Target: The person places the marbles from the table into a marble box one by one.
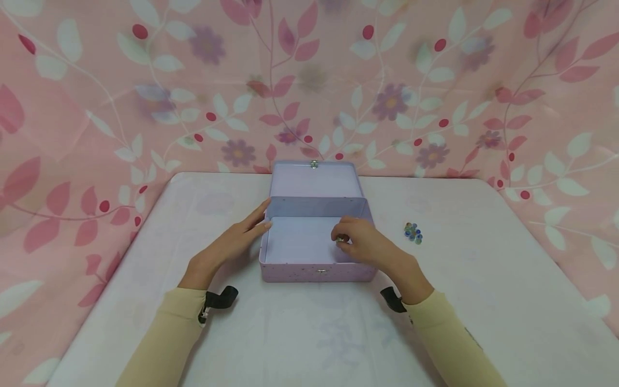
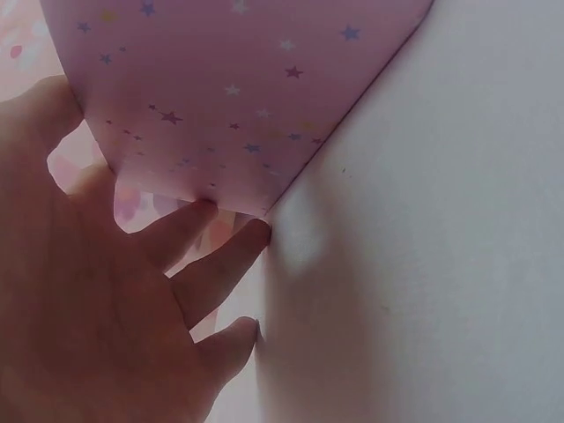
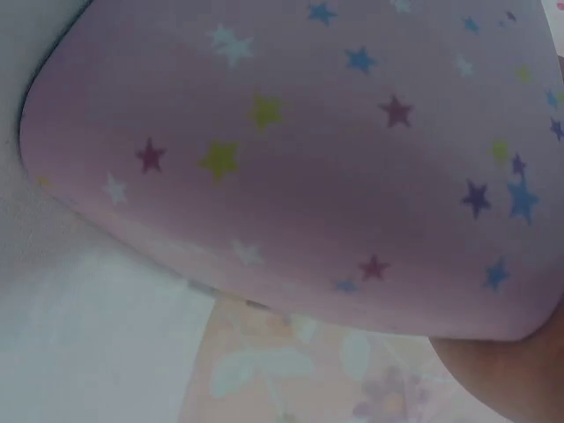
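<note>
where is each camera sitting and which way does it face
Head: worn on the head, facing forward and down at the open box; both sleeves, the left hand and the right hand show.
Left wrist: worn on that wrist, facing the box's starred outside; much of the left hand shows.
Right wrist: worn on that wrist, also facing the starred outside; only a patch of skin shows, lower right.
Shared: both wrist views show the box's stars and the floral cloth.

A pink floral curtain (image 1: 333,80) hangs behind a white table (image 1: 483,290) with rounded corners.
</note>
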Demonstrator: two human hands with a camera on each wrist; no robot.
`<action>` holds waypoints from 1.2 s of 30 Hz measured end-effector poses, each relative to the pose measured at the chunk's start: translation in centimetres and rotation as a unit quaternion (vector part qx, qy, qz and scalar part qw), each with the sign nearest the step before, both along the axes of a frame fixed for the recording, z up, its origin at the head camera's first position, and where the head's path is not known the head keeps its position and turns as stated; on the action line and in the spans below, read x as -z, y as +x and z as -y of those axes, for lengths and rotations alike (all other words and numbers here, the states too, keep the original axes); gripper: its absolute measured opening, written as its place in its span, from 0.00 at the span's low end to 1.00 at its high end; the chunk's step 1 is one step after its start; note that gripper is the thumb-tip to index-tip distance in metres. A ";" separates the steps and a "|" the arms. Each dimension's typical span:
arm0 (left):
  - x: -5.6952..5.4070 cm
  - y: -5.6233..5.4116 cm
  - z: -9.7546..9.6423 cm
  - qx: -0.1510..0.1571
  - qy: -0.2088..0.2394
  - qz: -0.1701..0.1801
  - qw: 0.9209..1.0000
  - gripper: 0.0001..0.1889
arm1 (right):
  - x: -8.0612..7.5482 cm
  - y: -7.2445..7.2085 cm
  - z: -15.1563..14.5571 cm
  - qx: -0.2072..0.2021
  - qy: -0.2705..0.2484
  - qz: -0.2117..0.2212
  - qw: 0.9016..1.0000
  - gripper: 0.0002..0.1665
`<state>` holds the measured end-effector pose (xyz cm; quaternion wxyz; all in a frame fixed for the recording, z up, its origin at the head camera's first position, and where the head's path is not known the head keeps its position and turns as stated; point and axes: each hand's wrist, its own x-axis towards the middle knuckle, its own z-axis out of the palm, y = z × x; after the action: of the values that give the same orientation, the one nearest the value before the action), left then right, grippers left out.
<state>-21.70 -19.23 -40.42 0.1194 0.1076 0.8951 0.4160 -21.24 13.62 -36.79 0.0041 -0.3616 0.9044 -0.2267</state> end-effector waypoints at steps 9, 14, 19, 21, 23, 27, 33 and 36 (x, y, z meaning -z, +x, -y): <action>0.3 -0.1 0.0 0.004 0.022 0.005 1.000 0.34 | 0.1 -0.2 0.7 0.015 0.045 0.044 0.998 0.08; 0.4 -0.1 -0.1 0.009 0.045 0.008 0.999 0.34 | 0.0 -0.4 0.9 0.022 0.062 0.087 0.994 0.11; 0.4 -0.1 -0.2 0.015 0.061 0.007 0.998 0.33 | 0.6 -0.9 1.1 0.029 0.098 0.089 0.991 0.11; 0.4 -0.1 -0.2 0.017 0.063 0.006 0.998 0.33 | 0.9 -1.1 1.2 0.030 0.113 0.082 0.990 0.11; 0.5 -0.2 -0.2 0.016 0.065 0.007 0.998 0.33 | 1.0 -1.2 1.2 0.030 0.124 0.076 0.989 0.11; 0.5 -0.2 -0.3 0.013 0.059 0.010 0.998 0.33 | 1.1 -1.2 1.3 0.034 0.127 0.077 0.988 0.11; 0.3 -0.2 -0.3 0.013 0.057 0.011 0.998 0.33 | 1.0 -1.2 1.3 0.032 0.122 0.068 0.990 0.10; 0.3 0.0 -0.3 0.015 0.064 0.015 0.998 0.33 | 1.1 -1.2 1.5 0.038 0.121 0.058 0.990 0.11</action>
<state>-21.75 -18.96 -40.69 0.1320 0.1217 0.8629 0.4724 -22.40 12.17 -37.84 0.0913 -0.3105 0.9363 -0.1364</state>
